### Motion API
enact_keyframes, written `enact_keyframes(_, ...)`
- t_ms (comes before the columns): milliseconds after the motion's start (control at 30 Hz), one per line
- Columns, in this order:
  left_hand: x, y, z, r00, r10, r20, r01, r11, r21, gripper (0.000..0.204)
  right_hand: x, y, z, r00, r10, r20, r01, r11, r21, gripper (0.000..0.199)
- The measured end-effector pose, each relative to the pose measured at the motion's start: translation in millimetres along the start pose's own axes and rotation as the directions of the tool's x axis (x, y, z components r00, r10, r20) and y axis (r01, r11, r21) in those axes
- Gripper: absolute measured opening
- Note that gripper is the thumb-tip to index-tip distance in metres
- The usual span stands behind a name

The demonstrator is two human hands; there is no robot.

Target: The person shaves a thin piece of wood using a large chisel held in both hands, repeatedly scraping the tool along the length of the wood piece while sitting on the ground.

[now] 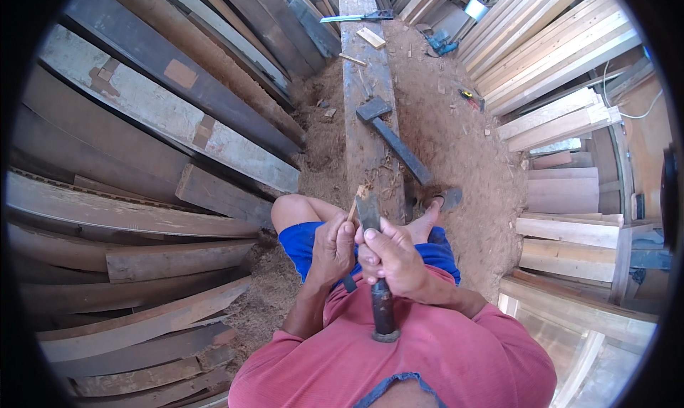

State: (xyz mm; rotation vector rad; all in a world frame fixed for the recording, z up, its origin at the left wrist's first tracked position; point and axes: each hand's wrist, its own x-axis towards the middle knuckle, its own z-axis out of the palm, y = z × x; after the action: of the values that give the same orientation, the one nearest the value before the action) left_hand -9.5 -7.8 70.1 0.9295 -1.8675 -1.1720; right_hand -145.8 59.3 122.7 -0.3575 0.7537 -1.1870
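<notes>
Because your left hand (333,248) pinches the stick (353,209) right beside the chisel (369,212), a slip of the blade could cut your thumb or fingers. A hard knot, a dull edge or too much force might cause it. Your right hand (390,257) is wrapped round the chisel near where blade and handle meet; a twist there could split so thin a piece. The handle's butt points at your shirt (442,344); contact cannot be judged, but a kick back could drive it into your chest. Watch the mallet (400,149) too: its head lies on the table (356,152), yet its handle sticks out past the right edge near your foot (431,212), so a bump could tip it off.

Over the table's near end, the stick looks slim and light brown, its tip close to the blade; whether the 2 touch is unclear. Pale, ragged wood (364,191) shows at the blade's end. The chisel itself has a flat, grey blade and a dark, round handle.
</notes>
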Motion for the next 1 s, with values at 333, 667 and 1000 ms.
enact_keyframes(333,-34,-16,-2,0.98,0.113,0.164,-0.116,0.993,0.008,0.029,-9,-16,-7,0.959,0.004,-0.282,0.077,0.958,0.278,0.016)
enact_keyframes(667,6,-40,-2,0.895,-0.394,0.21,0.382,0.432,-0.817,0.034,30,-5,-19,0.993,0.017,-0.118,0.006,0.982,0.187,0.014)
enact_keyframes(1000,17,-19,-9,0.982,-0.187,0.013,0.182,0.939,-0.293,0.027,17,15,9,0.994,0.104,0.033,-0.107,0.992,0.071,0.015)
